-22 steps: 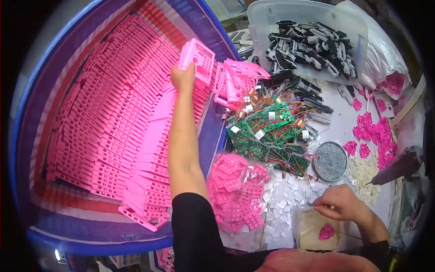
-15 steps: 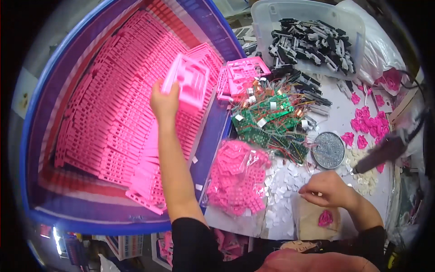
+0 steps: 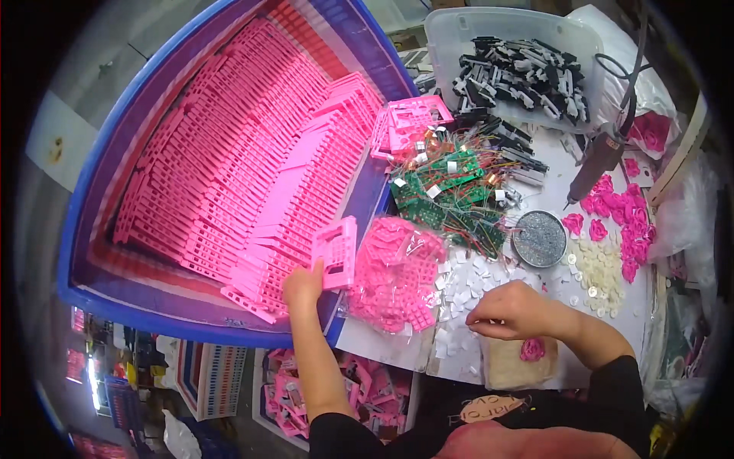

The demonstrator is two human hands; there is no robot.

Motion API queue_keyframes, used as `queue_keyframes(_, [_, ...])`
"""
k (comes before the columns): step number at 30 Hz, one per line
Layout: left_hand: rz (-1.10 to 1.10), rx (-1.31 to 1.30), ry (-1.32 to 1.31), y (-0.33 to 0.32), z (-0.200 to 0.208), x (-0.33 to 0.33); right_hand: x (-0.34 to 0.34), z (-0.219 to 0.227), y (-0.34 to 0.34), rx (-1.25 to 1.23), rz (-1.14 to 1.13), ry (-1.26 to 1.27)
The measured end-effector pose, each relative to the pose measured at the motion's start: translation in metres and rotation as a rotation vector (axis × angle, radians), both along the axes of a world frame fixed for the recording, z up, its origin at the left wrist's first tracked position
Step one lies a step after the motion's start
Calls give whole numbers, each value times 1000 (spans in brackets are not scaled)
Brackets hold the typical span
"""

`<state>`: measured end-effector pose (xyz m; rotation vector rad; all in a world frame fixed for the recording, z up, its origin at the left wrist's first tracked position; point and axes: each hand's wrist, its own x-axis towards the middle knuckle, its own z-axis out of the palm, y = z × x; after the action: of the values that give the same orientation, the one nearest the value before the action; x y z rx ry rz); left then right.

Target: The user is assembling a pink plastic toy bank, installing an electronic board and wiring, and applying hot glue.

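Observation:
My left hand (image 3: 304, 286) grips a pink plastic casing (image 3: 345, 243), a flat panel with cut-out slots, at the near right edge of a large blue crate (image 3: 191, 330). Packed rows of similar pink casings (image 3: 222, 153) fill that crate. To the right, my right hand (image 3: 511, 310) is closed, fingertips drawn together above scattered small white squares (image 3: 462, 287); whether anything is between them cannot be seen. Just below it lies a tan pad (image 3: 516, 373) with a pink rose-shaped piece (image 3: 533, 349) on it.
A bag of pink keypads (image 3: 397, 279) lies beside the crate, below wired green circuit boards (image 3: 447, 187). Farther right are a round dish of tiny metal bits (image 3: 540, 239), a hanging electric screwdriver (image 3: 598, 164), pink roses (image 3: 634, 222) and pale discs (image 3: 600, 271). A clear bin (image 3: 443, 38) holds black-and-grey parts.
My left hand has brought the pink casing nearer and to the right, from over the stacked rows to the crate's edge. The whole view has shifted slightly; my right hand stays closed.

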<state>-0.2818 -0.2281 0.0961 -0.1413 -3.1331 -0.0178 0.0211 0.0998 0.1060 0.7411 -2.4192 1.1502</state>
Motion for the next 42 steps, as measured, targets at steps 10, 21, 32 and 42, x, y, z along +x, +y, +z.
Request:
queue_keyframes(10, [-597,776,127,272,26,-128,-8,-2,34,79,-123,-86])
queue_keyframes(21, [-275,882,-682,393,-76,-340,50,-34,88,47,-443,-337])
queue_keyframes(32, [-456,697,-439,408,2,-274,32,-34,81,-33,-420,-238])
queue_keyframes(42, [-423,1112,578,281,153,-263,47,-12,45,-105,-327,-183])
